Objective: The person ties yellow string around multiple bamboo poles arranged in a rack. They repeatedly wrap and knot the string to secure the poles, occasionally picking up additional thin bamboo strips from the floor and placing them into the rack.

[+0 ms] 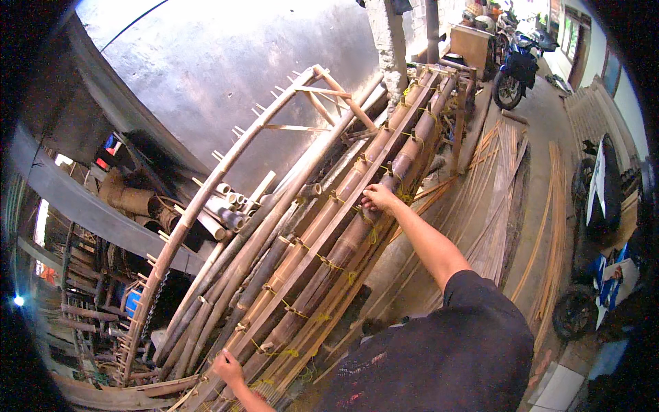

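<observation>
My right hand (376,198) is closed, its fingers curled down at a dark bamboo pole (343,248) about halfway along a long bound row of bamboo. What the fingertips pinch is too small to make out. Nearer to me on the left, my left hand (228,367) has thumb and fingers drawn together beside the near end of a long wooden slat (283,292). Whether it grips anything there is hidden. Yellow cord (332,264) loops around poles and slat at several places, with loose tails hanging on the right side.
Left of the row lean a curved bamboo frame with pegs (237,145) and several loose poles (250,257). Thin bamboo strips (493,196) lie on the floor to the right. A blue motorcycle (516,69) stands far right; a concrete post (388,48) rises beyond the row.
</observation>
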`<control>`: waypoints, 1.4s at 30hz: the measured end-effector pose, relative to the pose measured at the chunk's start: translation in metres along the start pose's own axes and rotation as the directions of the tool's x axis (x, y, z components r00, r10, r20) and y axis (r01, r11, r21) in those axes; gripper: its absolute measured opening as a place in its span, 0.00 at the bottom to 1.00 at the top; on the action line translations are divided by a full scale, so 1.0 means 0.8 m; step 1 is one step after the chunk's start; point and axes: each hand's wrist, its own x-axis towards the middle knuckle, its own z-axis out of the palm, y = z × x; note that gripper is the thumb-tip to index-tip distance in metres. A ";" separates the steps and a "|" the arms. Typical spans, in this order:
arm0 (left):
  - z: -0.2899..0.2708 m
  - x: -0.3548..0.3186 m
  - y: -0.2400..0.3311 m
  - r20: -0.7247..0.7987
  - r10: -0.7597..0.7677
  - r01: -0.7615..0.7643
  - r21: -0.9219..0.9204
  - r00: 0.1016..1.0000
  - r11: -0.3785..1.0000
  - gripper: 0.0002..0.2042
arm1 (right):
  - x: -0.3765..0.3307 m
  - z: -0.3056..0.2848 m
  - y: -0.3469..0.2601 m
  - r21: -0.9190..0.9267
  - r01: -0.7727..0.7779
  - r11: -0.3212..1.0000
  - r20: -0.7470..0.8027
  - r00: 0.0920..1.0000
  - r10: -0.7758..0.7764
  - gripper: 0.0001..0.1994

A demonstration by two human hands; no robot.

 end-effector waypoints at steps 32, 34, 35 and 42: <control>0.131 0.191 0.876 0.099 0.457 -0.269 -0.692 0.884 0.670 0.23 | -0.213 -0.391 0.247 0.067 -0.311 0.948 -0.399 0.863 0.311 0.13; 0.115 0.190 0.959 0.284 0.501 -0.182 -0.698 0.817 0.692 0.24 | -0.198 -0.438 0.229 0.126 -0.248 0.960 -0.441 0.853 0.279 0.12; 0.111 0.189 0.998 0.319 0.519 -0.191 -0.678 0.793 0.709 0.24 | -0.190 -0.464 0.213 0.142 -0.216 0.966 -0.463 0.848 0.258 0.12; 0.189 0.237 1.211 0.253 0.670 -0.364 -0.681 0.698 0.636 0.28 | -0.103 -0.554 0.163 0.312 -0.137 0.940 -0.397 0.880 0.260 0.14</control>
